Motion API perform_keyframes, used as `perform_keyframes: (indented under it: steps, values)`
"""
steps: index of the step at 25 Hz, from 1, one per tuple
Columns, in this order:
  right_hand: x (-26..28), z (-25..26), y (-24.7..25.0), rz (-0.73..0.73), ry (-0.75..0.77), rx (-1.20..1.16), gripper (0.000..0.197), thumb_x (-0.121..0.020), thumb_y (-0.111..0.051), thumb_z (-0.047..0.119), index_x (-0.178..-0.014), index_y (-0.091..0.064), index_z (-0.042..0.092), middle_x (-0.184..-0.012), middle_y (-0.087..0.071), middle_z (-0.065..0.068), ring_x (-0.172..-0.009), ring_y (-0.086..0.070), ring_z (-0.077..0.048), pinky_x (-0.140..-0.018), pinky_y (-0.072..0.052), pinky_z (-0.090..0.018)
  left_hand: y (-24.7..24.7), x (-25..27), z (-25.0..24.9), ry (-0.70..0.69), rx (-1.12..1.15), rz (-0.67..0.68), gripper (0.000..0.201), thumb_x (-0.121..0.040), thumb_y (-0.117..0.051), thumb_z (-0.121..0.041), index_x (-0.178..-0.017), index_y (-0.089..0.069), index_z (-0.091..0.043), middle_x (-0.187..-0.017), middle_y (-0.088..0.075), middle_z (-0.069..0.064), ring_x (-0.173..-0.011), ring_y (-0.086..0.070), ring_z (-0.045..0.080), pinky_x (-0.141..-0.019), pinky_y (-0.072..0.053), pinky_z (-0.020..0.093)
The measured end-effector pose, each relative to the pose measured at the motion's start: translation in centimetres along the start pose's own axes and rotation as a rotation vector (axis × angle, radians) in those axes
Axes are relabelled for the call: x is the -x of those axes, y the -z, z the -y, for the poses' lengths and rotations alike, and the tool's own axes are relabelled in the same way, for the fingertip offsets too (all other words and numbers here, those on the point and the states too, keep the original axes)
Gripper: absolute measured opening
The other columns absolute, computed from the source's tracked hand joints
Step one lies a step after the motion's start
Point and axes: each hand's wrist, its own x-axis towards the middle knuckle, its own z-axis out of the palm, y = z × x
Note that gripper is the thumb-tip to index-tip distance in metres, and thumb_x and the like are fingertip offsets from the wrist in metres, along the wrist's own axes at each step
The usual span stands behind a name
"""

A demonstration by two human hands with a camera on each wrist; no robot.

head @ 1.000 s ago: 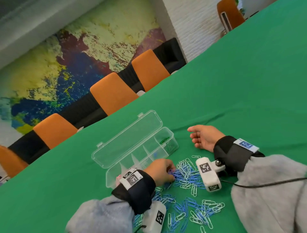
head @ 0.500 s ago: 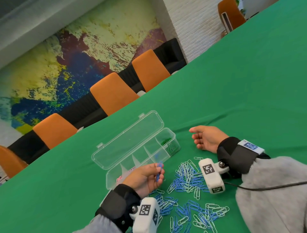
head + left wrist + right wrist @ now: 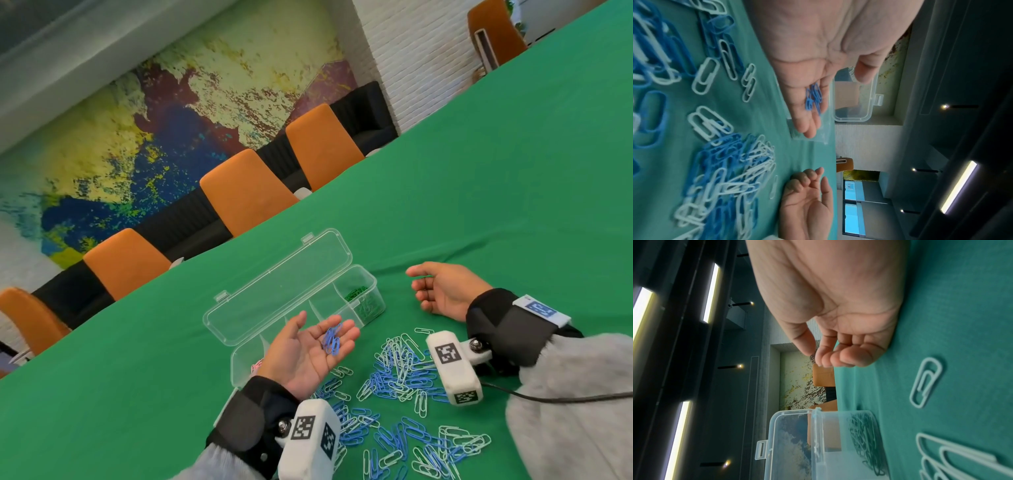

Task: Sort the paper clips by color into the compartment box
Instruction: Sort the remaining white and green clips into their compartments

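Note:
A clear compartment box [image 3: 375,288] lies on the green table with its lid [image 3: 281,286] folded back. Its right end compartment holds green clips [image 3: 363,301]; pink clips [image 3: 256,367] show at its left end. My left hand [image 3: 317,346] is turned palm up, fingers straight, just in front of the box, with a few blue clips [image 3: 331,341] [image 3: 813,97] lying on the fingers. A pile of blue and white clips [image 3: 397,373] is spread in front of the box. My right hand [image 3: 442,291] [image 3: 838,337] rests on the table to the right, fingers loosely curled, holding nothing.
Orange chairs [image 3: 246,192] line the table's far edge in front of a painted wall. A black cable [image 3: 561,397] runs from my right wrist camera [image 3: 454,370]. One white clip [image 3: 926,382] lies apart near my right hand.
My left hand lifted from the pile with blue clips, turned palm up and spread its fingers flat by the box. The right hand stayed in place.

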Motion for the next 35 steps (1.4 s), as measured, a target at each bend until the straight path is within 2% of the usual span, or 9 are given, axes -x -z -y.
perform_keyframes:
  steps: [4, 6, 9, 12, 14, 17, 22, 29, 35]
  values:
    - [0.1, 0.0, 0.0, 0.003, 0.001, -0.003, 0.012, -0.093, -0.046, 0.013, -0.092, -0.057, 0.011, -0.062, -0.046, -0.003, -0.051, -0.04, -0.015, -0.036, -0.036, -0.021, -1.5, -0.2, -3.0, -0.096, 0.002, -0.069, 0.069, -0.097, -0.029, -0.049, -0.136, -0.035, 0.008, -0.124, -0.052, 0.031, -0.108, -0.058, 0.041, -0.088, -0.051, 0.044]
    - [0.1, 0.0, 0.0, 0.005, 0.004, -0.003, 0.013, -0.094, -0.044, 0.013, -0.092, -0.057, 0.011, -0.062, -0.046, -0.004, -0.052, -0.04, -0.015, -0.036, -0.036, -0.02, -2.2, -0.1, -4.4, -0.148, 0.007, -0.119, 0.079, -0.096, -0.027, -0.054, -0.145, -0.017, 0.007, -0.146, -0.028, 0.031, -0.134, -0.032, 0.043, -0.109, -0.031, 0.047]
    - [0.0, 0.0, 0.1, 0.008, 0.008, -0.008, 0.014, -0.094, -0.043, 0.014, -0.092, -0.057, 0.01, -0.062, -0.046, -0.004, -0.051, -0.04, -0.015, -0.035, -0.037, -0.021, -2.5, 0.2, -5.5, -0.18, 0.022, -0.138, 0.092, -0.093, -0.024, -0.063, -0.146, 0.0, 0.007, -0.152, -0.001, 0.031, -0.142, -0.006, 0.042, -0.116, -0.009, 0.048]
    - [-0.2, -0.1, 0.2, 0.01, 0.008, -0.013, 0.014, -0.094, -0.044, 0.014, -0.092, -0.057, 0.01, -0.061, -0.046, -0.003, -0.048, -0.041, -0.015, -0.036, -0.037, -0.02, -2.4, 0.6, -5.2, -0.226, -0.08, -0.054, 0.076, -0.096, -0.029, -0.054, -0.143, -0.025, 0.005, -0.145, -0.032, 0.03, -0.134, -0.036, 0.039, -0.11, -0.03, 0.045]
    - [-0.3, -0.1, 0.2, 0.01, 0.007, -0.005, 0.013, -0.094, -0.044, 0.014, -0.092, -0.057, 0.011, -0.061, -0.047, -0.003, -0.048, -0.041, -0.014, -0.037, -0.037, -0.02, -2.2, 0.8, -4.5, -0.284, -0.262, -0.041, 0.043, -0.096, -0.039, -0.035, -0.117, -0.053, 0.0, -0.109, -0.065, 0.019, -0.093, -0.067, 0.026, -0.081, -0.055, 0.034]
    - [-0.2, 0.0, 0.1, 0.011, 0.006, 0.005, 0.013, -0.094, -0.044, 0.014, -0.092, -0.057, 0.011, -0.061, -0.047, -0.003, -0.049, -0.041, -0.014, -0.037, -0.037, -0.021, -1.6, 0.7, -3.0, -0.349, -0.826, -0.131, 0.008, -0.092, -0.049, -0.011, -0.091, -0.056, -0.007, -0.079, -0.064, 0.007, -0.056, -0.058, 0.013, -0.05, -0.05, 0.021]
    - [-0.1, 0.0, -0.1, 0.004, 0.003, 0.005, 0.013, -0.094, -0.044, 0.013, -0.092, -0.057, 0.012, -0.062, -0.046, -0.003, -0.05, -0.04, -0.014, -0.036, -0.037, -0.019, -0.9, -0.2, -0.3, -0.232, -1.978, 0.041, 0.016, -0.089, -0.062, -0.03, -0.1, -0.058, -0.018, -0.092, -0.06, -0.007, -0.073, -0.053, 0.005, -0.066, -0.043, 0.016]
    - [-0.2, -0.1, -0.2, 0.004, -0.003, 0.0, 0.011, -0.093, -0.047, 0.013, -0.089, -0.057, 0.012, -0.061, -0.046, -0.003, -0.046, -0.04, -0.013, -0.036, -0.036, -0.018, -2.4, -1.8, 2.7, -0.159, -2.162, 0.265, 0.046, -0.074, -0.078, -0.032, -0.11, -0.052, -0.019, -0.102, -0.049, -0.004, -0.081, -0.047, 0.012, -0.065, -0.036, 0.02]
    - [0.1, 0.0, -0.4, -0.006, 0.009, 0.016, 0.009, -0.092, -0.049, 0.012, -0.088, -0.057, 0.012, -0.06, -0.046, -0.002, -0.046, -0.04, -0.013, -0.036, -0.035, -0.017, -2.8, -2.3, 3.2, -0.265, -2.231, 0.253, 0.032, -0.078, -0.074, -0.02, -0.104, -0.056, -0.015, -0.106, -0.056, 0.004, -0.082, -0.047, 0.015, -0.074, -0.039, 0.024]
